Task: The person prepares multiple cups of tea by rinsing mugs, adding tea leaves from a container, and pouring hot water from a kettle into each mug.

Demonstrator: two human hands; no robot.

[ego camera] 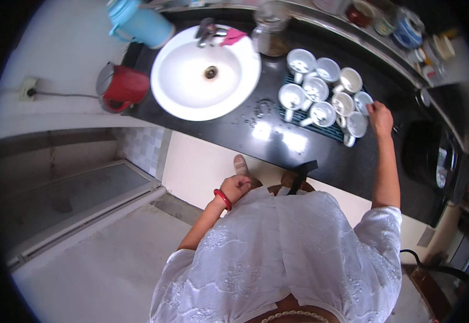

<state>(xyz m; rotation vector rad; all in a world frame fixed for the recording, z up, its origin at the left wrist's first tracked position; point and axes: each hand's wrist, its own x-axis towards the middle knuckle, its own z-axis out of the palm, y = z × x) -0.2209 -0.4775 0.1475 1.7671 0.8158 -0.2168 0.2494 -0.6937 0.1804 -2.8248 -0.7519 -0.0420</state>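
Note:
My right hand (379,118) reaches over the counter, its fingertips pinched at the right side of a white mug (362,101). That mug stands at the right end of a group on a dark green slatted drying rack (314,126). Several more white mugs crowd the rack upright, among them a front one (322,114), a left one (291,97) and a back one (301,61). Low in front of my body is my left hand (236,189), fingers curled in, a red bangle on the wrist; nothing shows in it.
A white washbasin (162,91) with a tap (207,33) and a pink cloth (233,37) is set into the black counter (218,135). Water drops wet the counter beside it. Nearby stand a glass jug (272,42), a red electric kettle (125,87) and a blue thermos flask (143,24).

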